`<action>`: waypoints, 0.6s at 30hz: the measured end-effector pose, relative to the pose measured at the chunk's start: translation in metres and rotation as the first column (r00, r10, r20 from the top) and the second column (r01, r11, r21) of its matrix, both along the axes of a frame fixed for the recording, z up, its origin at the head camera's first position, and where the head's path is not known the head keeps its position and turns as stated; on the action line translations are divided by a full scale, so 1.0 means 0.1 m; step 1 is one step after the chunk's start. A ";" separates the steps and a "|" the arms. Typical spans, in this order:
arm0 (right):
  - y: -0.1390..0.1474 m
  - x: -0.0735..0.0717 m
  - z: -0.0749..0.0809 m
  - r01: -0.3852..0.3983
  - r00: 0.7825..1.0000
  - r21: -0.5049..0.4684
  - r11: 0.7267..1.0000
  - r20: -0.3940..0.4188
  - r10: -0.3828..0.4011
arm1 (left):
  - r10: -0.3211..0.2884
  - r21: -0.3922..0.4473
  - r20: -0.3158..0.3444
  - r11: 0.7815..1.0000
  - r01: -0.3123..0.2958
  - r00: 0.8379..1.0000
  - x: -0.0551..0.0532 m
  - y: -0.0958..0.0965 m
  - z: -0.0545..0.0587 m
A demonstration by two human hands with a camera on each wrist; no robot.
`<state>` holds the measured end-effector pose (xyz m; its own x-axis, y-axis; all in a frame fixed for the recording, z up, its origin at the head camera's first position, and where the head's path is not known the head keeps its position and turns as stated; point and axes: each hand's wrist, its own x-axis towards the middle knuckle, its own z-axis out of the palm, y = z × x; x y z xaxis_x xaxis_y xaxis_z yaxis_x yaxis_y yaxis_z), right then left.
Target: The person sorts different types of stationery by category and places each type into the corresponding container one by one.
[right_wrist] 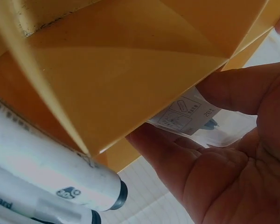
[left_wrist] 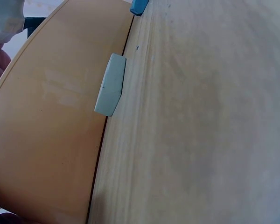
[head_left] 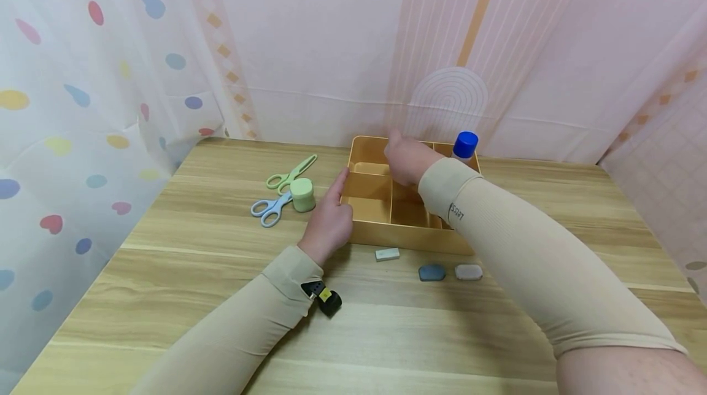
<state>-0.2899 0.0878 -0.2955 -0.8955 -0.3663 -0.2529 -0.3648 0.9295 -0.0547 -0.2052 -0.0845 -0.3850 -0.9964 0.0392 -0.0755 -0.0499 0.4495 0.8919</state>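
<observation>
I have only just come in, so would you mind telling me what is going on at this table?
A person is working at a divided box. The right hand, over the box, holds a clear packet with a printed label. The left hand touches the box's left side. Green scissors, blue scissors and a green container are on the table to the left of the box, and a white block lies in front of it.

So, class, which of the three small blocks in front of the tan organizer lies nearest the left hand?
The white straight-edged block; the blue block and the pale lavender block, both with rounded corners, lie farther right from the left hand.
</observation>
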 end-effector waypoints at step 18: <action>0.00 0.07 0.06 0.016 0.997 0.009 1.000 0.069 -0.016 | 0.011 -0.017 0.004 1.000 -0.011 1.000 0.01 0.00 0.00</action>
<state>-0.2826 0.0875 -0.2895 -0.8813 -0.3499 -0.3176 -0.3456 0.9356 -0.0715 -0.2046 -0.0840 -0.3849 -0.9964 0.0271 -0.0804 -0.0587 0.4636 0.8841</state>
